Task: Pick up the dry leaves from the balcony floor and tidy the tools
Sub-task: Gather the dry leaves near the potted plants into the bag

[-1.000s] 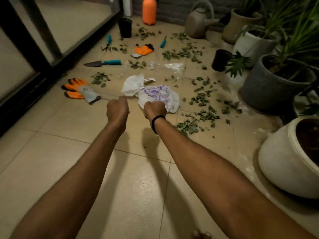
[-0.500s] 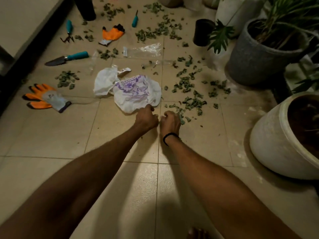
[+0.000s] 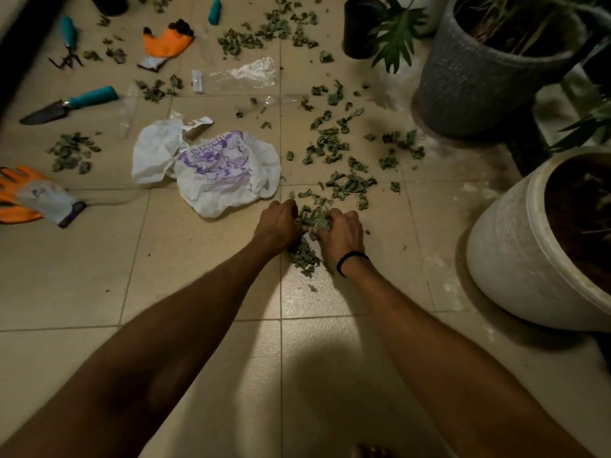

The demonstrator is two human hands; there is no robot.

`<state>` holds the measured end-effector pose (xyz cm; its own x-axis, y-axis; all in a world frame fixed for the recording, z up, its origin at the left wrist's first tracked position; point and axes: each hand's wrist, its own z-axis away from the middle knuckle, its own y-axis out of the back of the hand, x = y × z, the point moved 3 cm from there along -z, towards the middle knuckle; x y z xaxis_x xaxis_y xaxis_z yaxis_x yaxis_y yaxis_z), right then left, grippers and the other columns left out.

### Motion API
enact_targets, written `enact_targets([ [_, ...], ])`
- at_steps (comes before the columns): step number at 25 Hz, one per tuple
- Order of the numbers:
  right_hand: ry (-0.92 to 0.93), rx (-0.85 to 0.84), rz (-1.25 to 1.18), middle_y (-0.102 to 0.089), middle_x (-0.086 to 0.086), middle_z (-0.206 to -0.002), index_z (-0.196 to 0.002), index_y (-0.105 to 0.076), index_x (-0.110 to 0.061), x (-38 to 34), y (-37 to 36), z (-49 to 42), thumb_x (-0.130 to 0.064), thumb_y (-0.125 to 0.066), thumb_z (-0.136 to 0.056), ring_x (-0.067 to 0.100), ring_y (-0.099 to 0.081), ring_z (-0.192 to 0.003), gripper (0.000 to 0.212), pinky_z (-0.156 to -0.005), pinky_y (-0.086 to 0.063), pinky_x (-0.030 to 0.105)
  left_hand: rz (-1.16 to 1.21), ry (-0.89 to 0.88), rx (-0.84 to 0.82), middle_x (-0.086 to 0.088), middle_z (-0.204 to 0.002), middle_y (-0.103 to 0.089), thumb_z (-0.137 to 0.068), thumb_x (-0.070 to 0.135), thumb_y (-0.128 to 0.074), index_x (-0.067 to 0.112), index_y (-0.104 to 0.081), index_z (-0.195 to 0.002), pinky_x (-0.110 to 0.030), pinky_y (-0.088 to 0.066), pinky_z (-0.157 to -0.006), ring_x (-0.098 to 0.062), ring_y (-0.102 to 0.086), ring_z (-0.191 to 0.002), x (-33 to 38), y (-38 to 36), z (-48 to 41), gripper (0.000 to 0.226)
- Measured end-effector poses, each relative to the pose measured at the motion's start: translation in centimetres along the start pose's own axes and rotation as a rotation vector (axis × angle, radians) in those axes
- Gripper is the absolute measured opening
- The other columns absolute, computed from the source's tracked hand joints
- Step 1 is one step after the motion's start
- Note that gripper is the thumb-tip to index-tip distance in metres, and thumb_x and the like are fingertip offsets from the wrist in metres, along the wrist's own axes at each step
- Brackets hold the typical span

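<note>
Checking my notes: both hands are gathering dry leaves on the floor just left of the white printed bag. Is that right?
Not quite. In the head view the left hand and right hand gather the dry leaves on the floor just right of the white printed bag, not left of it.

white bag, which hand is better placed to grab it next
Left, probably. The left hand lies just beside the near edge of the white bag, while the right hand is across the leaf pile that both grip, farther away.
</note>
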<state>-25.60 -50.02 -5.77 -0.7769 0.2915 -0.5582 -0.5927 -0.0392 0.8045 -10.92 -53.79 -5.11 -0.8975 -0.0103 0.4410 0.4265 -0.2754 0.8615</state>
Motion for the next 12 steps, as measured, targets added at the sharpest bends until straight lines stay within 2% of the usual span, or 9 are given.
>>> enact_targets([
  [2, 0.018, -0.026, 0.043, -0.045, 0.016, -0.123, -0.121, -0.061, -0.011, 0.0, 0.0, 0.0, -0.03, -0.067, -0.091, 0.03, -0.051, -0.109, 0.036, -0.088, -0.046, 0.028, 0.003, -0.005, 0.024, -0.014, -0.111, -0.067, -0.089, 0.023, -0.071, 0.008, -0.064, -0.112, -0.031, -0.04, -0.072, -0.029, -0.061, -0.098, -0.3, 0.5, 0.0, 0.029],
  [4, 0.015, -0.047, 0.034, -0.05, 0.015, -0.119, -0.112, -0.063, -0.009, -0.1, 0.4, -0.5, -0.022, -0.064, -0.093, 0.027, -0.054, -0.102, 0.023, -0.08, -0.042, 0.024, 0.045, 0.038, 0.043, -0.011, -0.101, -0.069, -0.087, 0.014, -0.068, 0.006, -0.067, -0.107, -0.031, -0.042, -0.07, -0.027, -0.061, -0.09, -0.9, 1.3, -0.1, 0.022],
  [7, -0.069, -0.002, -0.115, -0.062, 0.008, -0.098, -0.089, -0.059, -0.012, -0.1, 1.4, -1.3, -0.016, -0.066, -0.086, 0.018, -0.057, -0.082, 0.008, -0.062, -0.038, 0.024, 0.223, 0.17, 0.038, -0.008, -0.087, -0.068, -0.082, 0.012, -0.061, 0.009, -0.065, -0.094, -0.034, -0.053, -0.071, -0.027, -0.064, -0.079, -1.7, 2.4, 0.1, 0.012],
  [9, -0.086, 0.017, -0.18, -0.064, 0.003, -0.089, -0.084, -0.057, -0.016, -0.3, 1.8, -1.6, -0.016, -0.068, -0.084, 0.018, -0.059, -0.083, 0.012, -0.065, -0.042, 0.024, 0.597, 0.298, 0.006, -0.011, -0.074, -0.065, -0.086, 0.007, -0.049, 0.008, -0.059, -0.082, -0.037, -0.052, -0.066, -0.03, -0.063, -0.071, -2.2, 2.7, 0.3, 0.01],
  [11, -0.118, 0.009, -0.238, -0.068, 0.0, -0.098, -0.087, -0.06, -0.02, -0.5, 2.1, -1.9, -0.009, -0.063, -0.085, 0.017, -0.061, -0.093, 0.011, -0.077, -0.049, 0.025, 1.006, 0.445, -0.076, -0.008, -0.06, -0.05, -0.089, 0.004, -0.037, 0.012, -0.048, -0.073, -0.034, -0.039, -0.055, -0.024, -0.05, -0.056, -2.0, 2.7, 1.1, 0.021],
  [12, -0.131, 0.0, -0.25, -0.068, 0.0, -0.103, -0.088, -0.062, -0.021, -0.7, 2.2, -1.9, -0.005, -0.06, -0.086, 0.017, -0.061, -0.097, 0.016, -0.082, -0.051, 0.026, 1.124, 0.49, -0.115, -0.006, -0.056, -0.041, -0.087, 0.004, -0.034, 0.016, -0.043, -0.068, -0.033, -0.033, -0.054, -0.02, -0.041, -0.051, -2.1, 2.7, 1.4, 0.024],
])
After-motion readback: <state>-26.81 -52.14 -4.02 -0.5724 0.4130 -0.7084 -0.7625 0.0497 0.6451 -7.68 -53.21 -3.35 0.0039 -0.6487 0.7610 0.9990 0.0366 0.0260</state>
